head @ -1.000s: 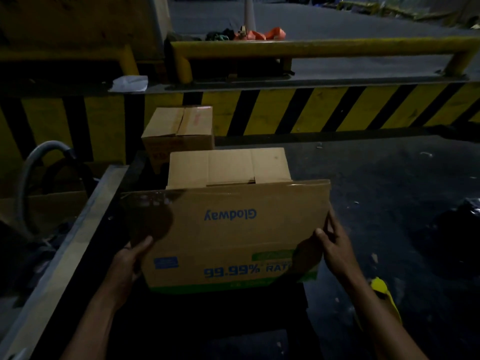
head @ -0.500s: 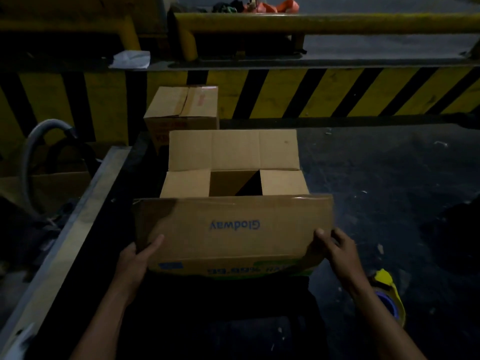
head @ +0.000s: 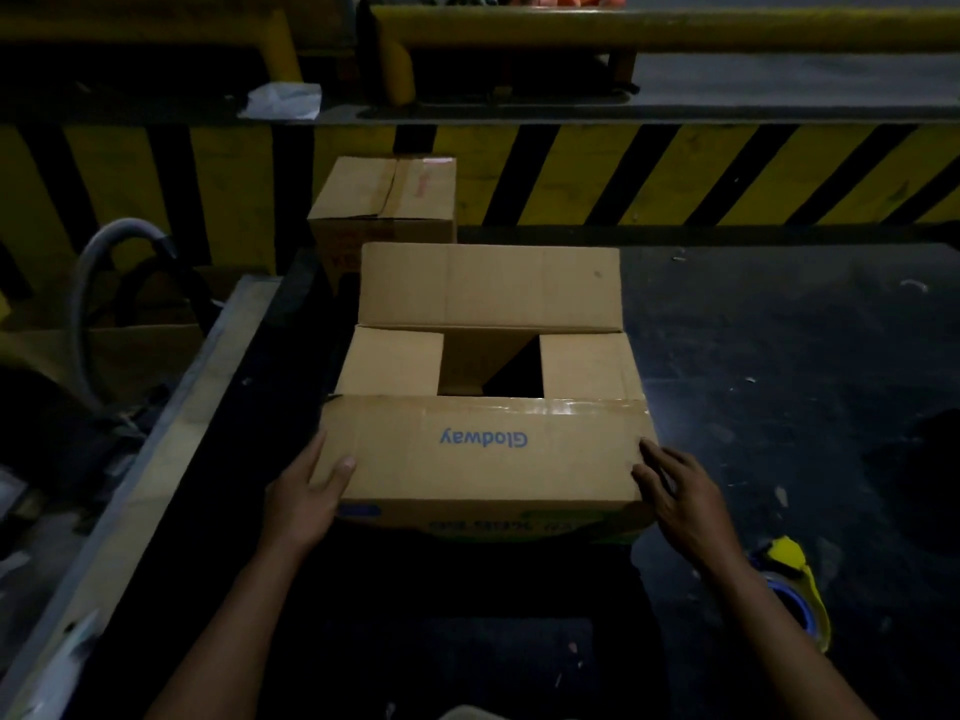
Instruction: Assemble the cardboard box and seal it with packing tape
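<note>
A brown cardboard box (head: 483,449) printed "Glodway" stands on the dark floor in front of me. Its two short flaps are folded in, leaving a dark gap in the middle. The far long flap stands up and the near long flap lies almost flat. My left hand (head: 306,491) grips the near flap's left corner, thumb on top. My right hand (head: 680,496) rests with fingers spread against the box's right near corner. A yellow tape dispenser (head: 795,584) with a blue roll lies on the floor to the right of my right forearm.
A second, closed cardboard box (head: 384,205) stands just behind the first. A yellow-and-black striped barrier (head: 675,174) runs across the back. A grey metal edge (head: 156,459) borders the left, with a grey hose (head: 93,283) beyond it.
The near long flap has swung down from upright to nearly flat over the box top. Both hands followed it down, staying at its corners.
</note>
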Demonstrator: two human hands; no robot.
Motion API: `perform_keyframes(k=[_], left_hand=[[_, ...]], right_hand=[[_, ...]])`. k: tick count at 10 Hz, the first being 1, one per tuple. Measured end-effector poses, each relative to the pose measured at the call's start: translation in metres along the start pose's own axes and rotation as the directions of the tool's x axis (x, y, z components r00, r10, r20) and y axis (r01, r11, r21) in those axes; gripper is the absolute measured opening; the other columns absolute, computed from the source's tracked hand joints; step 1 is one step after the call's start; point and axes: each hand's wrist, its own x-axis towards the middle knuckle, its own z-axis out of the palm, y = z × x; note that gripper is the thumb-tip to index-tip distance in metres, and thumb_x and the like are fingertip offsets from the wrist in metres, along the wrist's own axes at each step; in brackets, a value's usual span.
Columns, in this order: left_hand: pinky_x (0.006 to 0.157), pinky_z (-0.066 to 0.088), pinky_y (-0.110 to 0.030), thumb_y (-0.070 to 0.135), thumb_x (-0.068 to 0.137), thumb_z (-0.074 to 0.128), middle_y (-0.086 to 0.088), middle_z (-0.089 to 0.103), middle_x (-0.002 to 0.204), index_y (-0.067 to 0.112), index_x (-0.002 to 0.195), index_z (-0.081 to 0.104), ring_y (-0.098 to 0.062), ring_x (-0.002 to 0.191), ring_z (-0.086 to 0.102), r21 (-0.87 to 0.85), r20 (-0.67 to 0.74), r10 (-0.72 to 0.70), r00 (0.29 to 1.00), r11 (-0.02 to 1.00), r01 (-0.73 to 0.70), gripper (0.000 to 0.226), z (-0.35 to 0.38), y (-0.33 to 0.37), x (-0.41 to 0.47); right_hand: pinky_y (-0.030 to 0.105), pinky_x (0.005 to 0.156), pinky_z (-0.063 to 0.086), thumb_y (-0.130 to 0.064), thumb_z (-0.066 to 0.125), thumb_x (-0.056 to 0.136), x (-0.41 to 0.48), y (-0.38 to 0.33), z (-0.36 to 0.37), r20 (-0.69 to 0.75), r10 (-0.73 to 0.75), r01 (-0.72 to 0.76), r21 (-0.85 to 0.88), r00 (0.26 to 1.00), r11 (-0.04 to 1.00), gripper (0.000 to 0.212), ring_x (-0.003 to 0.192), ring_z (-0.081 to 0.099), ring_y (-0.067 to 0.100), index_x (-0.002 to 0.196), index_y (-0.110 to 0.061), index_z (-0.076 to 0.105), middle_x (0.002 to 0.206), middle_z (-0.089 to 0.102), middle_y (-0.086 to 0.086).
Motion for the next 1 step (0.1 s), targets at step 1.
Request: perform_keyframes(k=[1], left_hand=[[0.104,0.046,-0.043,0.048,0.090,0.068,0.002,0.052,0.142,0.033,0.153,0.037,-0.022,0.127,0.052,-0.019,-0.115,0.033,0.993,0.999,-0.036,0.072,-0.0015,-0.0039,-0.0075]], right_hand=[[0.036,0.093,0.043,-0.034,0.061,0.092,-0.0018,-0.0294,-0.0259,-0.079,0.006,-0.006,0.000,0.997,1.000,0.059,0.127,0.046,0.032,0.145,-0.018,0.043,0.143,0.042,0.016]])
